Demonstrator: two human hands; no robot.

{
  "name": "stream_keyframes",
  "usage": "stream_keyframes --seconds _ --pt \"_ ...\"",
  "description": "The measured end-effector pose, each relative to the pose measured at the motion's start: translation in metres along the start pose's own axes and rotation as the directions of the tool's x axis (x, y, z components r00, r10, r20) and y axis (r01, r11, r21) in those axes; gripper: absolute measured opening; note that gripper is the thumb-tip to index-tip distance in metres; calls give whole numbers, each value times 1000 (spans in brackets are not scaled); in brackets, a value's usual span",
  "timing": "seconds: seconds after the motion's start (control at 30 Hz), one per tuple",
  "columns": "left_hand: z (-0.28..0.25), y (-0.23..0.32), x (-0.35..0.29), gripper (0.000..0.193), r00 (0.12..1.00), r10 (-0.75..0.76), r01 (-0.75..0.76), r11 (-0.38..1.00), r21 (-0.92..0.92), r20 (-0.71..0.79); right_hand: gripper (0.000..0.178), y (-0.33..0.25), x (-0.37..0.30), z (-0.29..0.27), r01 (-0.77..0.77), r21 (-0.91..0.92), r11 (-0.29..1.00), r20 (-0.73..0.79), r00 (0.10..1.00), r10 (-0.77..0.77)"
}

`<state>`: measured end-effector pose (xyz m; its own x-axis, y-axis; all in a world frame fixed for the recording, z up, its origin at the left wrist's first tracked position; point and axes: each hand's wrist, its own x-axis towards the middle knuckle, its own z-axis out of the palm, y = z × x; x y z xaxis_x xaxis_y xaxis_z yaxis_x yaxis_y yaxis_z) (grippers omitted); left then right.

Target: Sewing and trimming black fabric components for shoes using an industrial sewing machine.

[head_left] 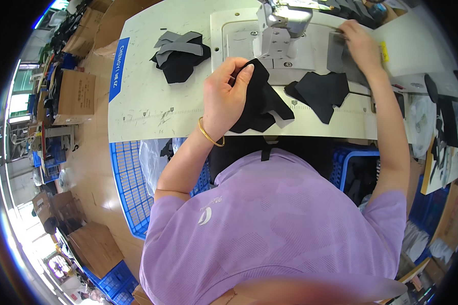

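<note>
Left hand point(229, 91) pinches a black fabric piece point(257, 109) before the sewing-machine head point(277, 43); right hand point(359, 46), fingers part-curled, reaches the grey panel point(337, 58), grip unclear; best keep the pinched edges aligned, uncreased.

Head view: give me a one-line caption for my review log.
At a sewing machine, the left hand pinches black fabric while the right hand is stretched out beyond other black pieces.

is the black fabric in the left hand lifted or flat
Lifted at the top, where the left hand pinches the black fabric piece; lower down, cannot tell.
</note>
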<state>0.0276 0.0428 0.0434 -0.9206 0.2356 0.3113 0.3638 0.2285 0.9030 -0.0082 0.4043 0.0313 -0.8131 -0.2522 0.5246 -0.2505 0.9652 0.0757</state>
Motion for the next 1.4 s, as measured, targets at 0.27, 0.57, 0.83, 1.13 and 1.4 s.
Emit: stream_keyframes --seconds 0.27,0.57,0.83,1.13,1.4 --pt "8 4 8 12 999 -30 26 990 -136 -31 11 -101 -5 -140 -250 968 15 229 908 351" --pt "25 8 -5 20 994 100 -107 964 -244 -41 14 -211 -2 -58 -254 958 135 157 854 496" --pt "15 9 -6 25 989 114 -74 938 -338 98 16 -217 2 -61 -403 909 112 278 782 558" --pt "26 19 -8 16 994 -110 95 936 -338 -24 18 -219 -2 -55 -364 912 190 193 788 585" --pt "30 23 -12 17 991 -121 83 902 -424 -62 17 -218 -1 -63 -398 907 135 254 776 578"
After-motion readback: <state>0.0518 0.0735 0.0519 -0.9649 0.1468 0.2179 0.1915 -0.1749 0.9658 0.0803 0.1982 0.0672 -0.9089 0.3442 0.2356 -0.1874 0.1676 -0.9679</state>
